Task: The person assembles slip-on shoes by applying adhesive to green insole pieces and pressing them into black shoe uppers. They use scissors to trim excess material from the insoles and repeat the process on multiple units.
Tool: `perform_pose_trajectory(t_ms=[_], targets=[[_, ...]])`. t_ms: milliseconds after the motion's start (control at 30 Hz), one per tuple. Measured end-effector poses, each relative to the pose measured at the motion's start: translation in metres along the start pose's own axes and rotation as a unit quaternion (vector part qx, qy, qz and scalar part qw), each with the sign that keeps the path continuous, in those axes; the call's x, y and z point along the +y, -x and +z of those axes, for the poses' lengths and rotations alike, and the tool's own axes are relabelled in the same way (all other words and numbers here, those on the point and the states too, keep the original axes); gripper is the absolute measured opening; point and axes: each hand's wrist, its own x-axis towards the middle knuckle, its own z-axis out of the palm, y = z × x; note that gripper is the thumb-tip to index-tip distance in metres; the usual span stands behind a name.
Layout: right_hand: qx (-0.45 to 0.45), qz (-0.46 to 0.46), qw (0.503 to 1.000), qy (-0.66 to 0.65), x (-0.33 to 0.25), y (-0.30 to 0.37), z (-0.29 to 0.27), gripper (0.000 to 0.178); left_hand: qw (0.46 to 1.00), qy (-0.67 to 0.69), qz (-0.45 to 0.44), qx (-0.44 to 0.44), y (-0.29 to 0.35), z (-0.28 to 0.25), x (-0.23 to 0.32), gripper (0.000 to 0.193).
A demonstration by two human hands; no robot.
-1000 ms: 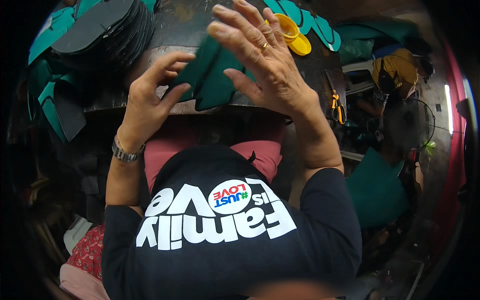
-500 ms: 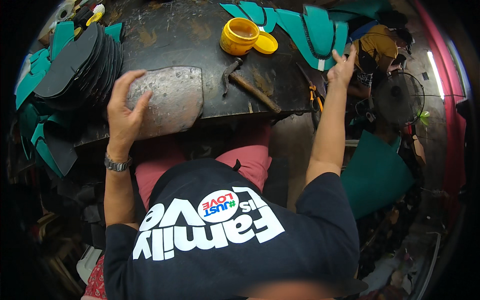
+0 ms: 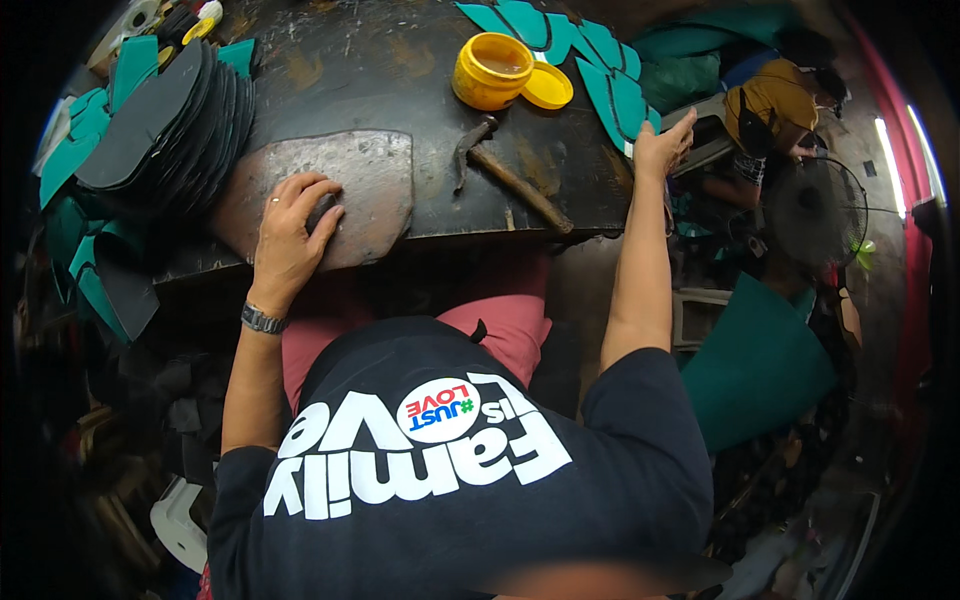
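Two bare hands are set wide apart at a dark worktable. The left hand rests with curled fingers on a worn, flat slab at the near edge (whether it grips anything cannot be told). The right hand, fingers and thumb spread, is at the right edge, just beside teal cut-out pieces. Between the hands lies a wooden-handled hammer, with an open yellow tub behind it. Dark grey sole-shaped sheets are stacked at left.
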Motion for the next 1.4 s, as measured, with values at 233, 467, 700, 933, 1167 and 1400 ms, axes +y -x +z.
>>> perform_pose_trajectory(t_ms=[233, 467, 700, 933, 1167, 1400], targets=[[-0.192, -0.308, 0.871, -0.33, -0.103, 0.047, -0.014, 0.031, 0.992, 0.109, -0.007, 0.067, 0.006, -0.01, 0.005, 0.021], [-0.341, -0.278, 0.891, 0.115, -0.182, 0.025, 0.027, 0.096, 0.989, 0.138, 0.022, 0.054, 0.023, -0.048, 0.027, 0.022], [-0.281, -0.363, 0.883, 0.1, -0.195, 0.012, 0.015, 0.085, 0.988, 0.055, 0.028, 0.141, 0.018, -0.118, 0.027, 0.019], [-0.289, -0.295, 0.876, 0.25, -0.196, 0.048, -0.022, 0.08, 0.945, -0.212, 0.071, 0.238, -0.044, -0.171, -0.025, 0.022], [-0.431, -0.331, 0.835, 0.088, -0.176, 0.094, -0.072, 0.06, 0.91, -0.396, -0.12, -0.01, -0.105, -0.174, -0.085, 0.085], [-0.444, -0.264, 0.836, -0.184, -0.161, 0.139, -0.075, 0.038, 0.883, -0.408, 0.206, -0.103, -0.099, -0.202, -0.094, 0.027]])
